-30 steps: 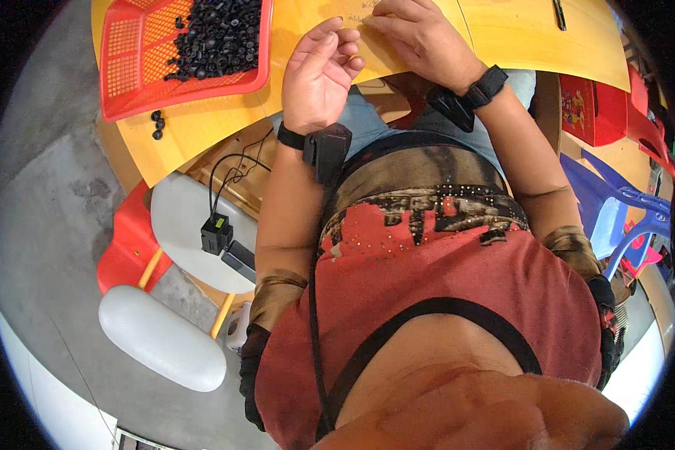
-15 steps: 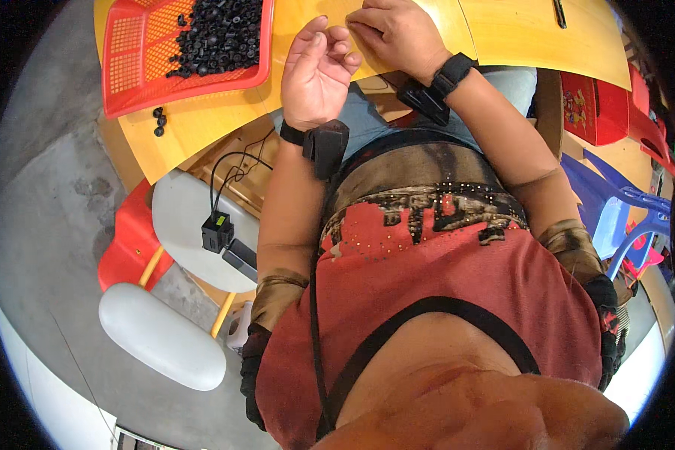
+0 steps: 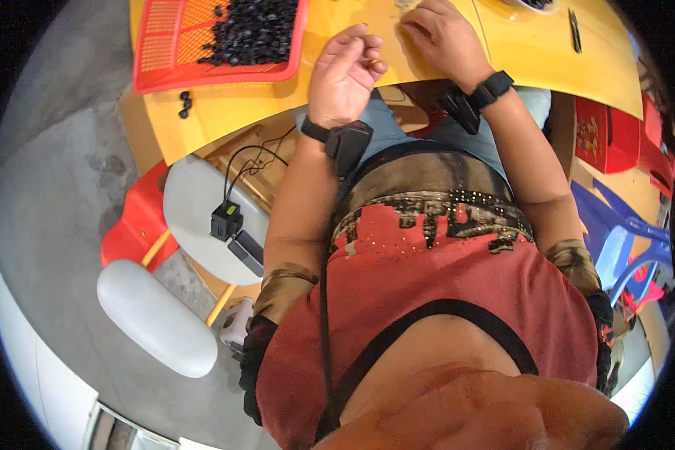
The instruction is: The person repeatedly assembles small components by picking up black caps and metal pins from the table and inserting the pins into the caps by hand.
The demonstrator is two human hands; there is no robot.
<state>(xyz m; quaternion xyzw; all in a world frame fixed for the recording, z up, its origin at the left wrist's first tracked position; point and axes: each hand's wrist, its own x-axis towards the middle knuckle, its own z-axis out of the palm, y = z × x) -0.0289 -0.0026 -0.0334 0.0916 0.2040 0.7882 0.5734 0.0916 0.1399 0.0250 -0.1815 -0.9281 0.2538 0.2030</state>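
Note:
My left hand (image 3: 343,81) is held palm up over the front edge of the yellow table (image 3: 225,109). Its fingers curl in toward the thumb, and anything between the tips is too small to make out. To its right, my right hand (image 3: 451,43) is turned back up, low over the tabletop, with fingers bent down and drawn together. Whatever those fingertips pinch is hidden. Just beyond them lies a patch of tiny pale bits (image 3: 406,6). Left of my hands sits a red plastic basket (image 3: 144,64) with a heap of small black parts (image 3: 255,34).
Several loose black parts (image 3: 184,105) lie before the basket. At the far right are a pale bowl (image 3: 549,7), cut by the frame, and a dark slim tool (image 3: 574,31). A grey-white chair (image 3: 157,319) holding a black device stands left; a red box (image 3: 604,135) and blue chair (image 3: 622,232) stand right.
My right hand has drawn away from my left fingertips, toward the pale bits. My left hand stays palm up, its fingers a little more curled. The whole view has shifted slightly.

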